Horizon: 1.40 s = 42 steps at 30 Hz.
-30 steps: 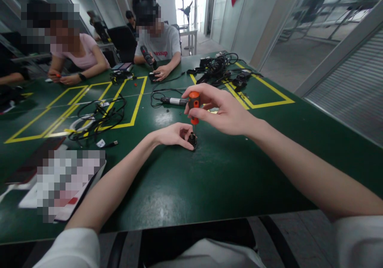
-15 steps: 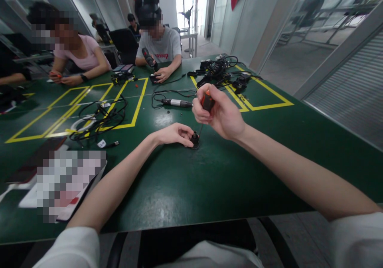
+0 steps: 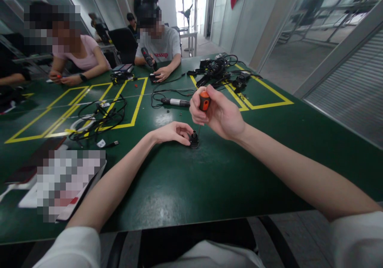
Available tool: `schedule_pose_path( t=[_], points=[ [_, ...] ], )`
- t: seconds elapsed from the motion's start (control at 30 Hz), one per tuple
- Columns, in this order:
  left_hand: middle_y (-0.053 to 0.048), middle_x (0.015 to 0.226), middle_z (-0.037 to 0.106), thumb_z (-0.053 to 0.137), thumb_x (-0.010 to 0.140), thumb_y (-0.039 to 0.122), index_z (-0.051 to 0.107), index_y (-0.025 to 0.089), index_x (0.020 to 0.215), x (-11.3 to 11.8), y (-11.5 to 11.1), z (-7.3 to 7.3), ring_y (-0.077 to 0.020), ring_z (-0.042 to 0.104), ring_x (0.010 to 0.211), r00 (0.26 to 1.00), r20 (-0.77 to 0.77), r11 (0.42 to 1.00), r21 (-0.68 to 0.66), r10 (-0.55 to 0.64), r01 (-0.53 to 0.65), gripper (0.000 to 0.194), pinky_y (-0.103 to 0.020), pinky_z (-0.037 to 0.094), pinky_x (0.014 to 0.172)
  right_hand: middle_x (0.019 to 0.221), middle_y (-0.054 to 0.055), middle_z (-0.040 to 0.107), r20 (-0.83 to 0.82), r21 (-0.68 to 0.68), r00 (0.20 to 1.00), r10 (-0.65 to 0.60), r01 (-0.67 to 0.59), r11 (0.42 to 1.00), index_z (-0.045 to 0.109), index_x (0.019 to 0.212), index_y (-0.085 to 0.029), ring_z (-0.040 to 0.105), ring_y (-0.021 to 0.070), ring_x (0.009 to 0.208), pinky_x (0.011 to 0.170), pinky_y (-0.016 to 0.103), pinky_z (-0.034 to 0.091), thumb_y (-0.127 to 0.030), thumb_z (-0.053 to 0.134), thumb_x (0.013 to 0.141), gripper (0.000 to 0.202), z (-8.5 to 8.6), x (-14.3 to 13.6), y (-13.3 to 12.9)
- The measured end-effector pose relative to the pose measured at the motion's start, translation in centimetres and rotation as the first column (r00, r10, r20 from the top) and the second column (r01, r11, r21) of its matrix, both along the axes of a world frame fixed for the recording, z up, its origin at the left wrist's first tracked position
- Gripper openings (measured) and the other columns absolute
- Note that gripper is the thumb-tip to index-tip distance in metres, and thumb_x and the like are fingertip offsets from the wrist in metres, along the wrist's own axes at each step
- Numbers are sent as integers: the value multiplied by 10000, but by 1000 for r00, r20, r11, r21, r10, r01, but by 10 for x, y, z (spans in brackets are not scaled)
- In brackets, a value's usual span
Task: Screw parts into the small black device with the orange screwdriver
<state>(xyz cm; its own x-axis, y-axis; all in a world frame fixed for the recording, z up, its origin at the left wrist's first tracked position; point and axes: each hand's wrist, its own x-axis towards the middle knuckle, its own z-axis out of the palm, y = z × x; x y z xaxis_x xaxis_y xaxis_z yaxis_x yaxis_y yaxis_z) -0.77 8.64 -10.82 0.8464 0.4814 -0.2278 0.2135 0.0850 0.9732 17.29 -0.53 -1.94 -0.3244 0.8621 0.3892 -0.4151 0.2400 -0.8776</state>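
My right hand [image 3: 217, 112] is wrapped round the orange and black handle of a screwdriver [image 3: 205, 101]. Its thin shaft points down to a small round black part [image 3: 194, 141] that rests on the green table. A short tube stands up from the middle of this part. The shaft's tip meets the part's far right side; whether it sits in a screw cannot be made out. With thumb and fingers closed on the part's left edge, my left hand [image 3: 173, 134] steadies it against the tabletop.
Beyond my hands lies a black and silver cylindrical tool [image 3: 175, 102] with a cable. Coiled cables [image 3: 101, 116] are at left, a heap of black cables [image 3: 218, 70] at far right. A phone [image 3: 36, 158] lies front left. Across the table, a co-worker [image 3: 158, 48] holds a power driver.
The screwdriver handle has turned in my right hand, showing more orange now, and the hand has shifted slightly left. My left hand stays on the black part.
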Motion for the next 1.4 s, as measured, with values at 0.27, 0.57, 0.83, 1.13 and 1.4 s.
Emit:
schedule_pose_path(
  t=[0.27,0.57,0.83,1.13,1.4],
  points=[
    [-31,853,776,950,621,225,779,125,1115,5,-5,2,-88,650,686,999,-51,998,68,-11,14,531,-215,505,692,525,-85,304,-34,23,999,10,-9,1000,480,752,-238,239,101,444,430,238,237,-682,509,984,501,-4,4,0],
    [-29,749,756,999,540,226,702,107,861,6,-4,-5,-100,702,668,997,22,997,19,76,-76,454,-209,529,668,572,-64,469,-9,-15,999,-38,38,999,479,784,-240,355,106,456,448,243,342,-587,586,982,414,0,5,-1],
    [-28,765,780,1001,517,196,735,111,900,6,-4,-4,-101,720,666,995,57,997,-30,77,-75,474,-207,555,663,502,-69,340,-14,-66,999,50,-51,997,431,685,-238,298,105,430,418,240,300,-656,514,991,524,-1,6,-3],
    [8,675,740,1009,518,250,739,120,875,6,-5,-6,-86,688,628,997,32,996,41,72,-74,466,-197,530,646,546,-77,456,-29,46,999,46,-45,998,470,812,-241,302,101,438,435,225,316,-554,591,962,368,-2,5,-5],
    [-11,699,761,1011,511,285,728,124,809,6,-6,-6,-87,684,630,997,16,996,29,82,-82,441,-196,512,641,507,-61,373,-16,-62,1000,-1,0,998,450,692,-237,331,112,439,422,245,316,-625,543,984,494,1,3,-5]
  ],
)
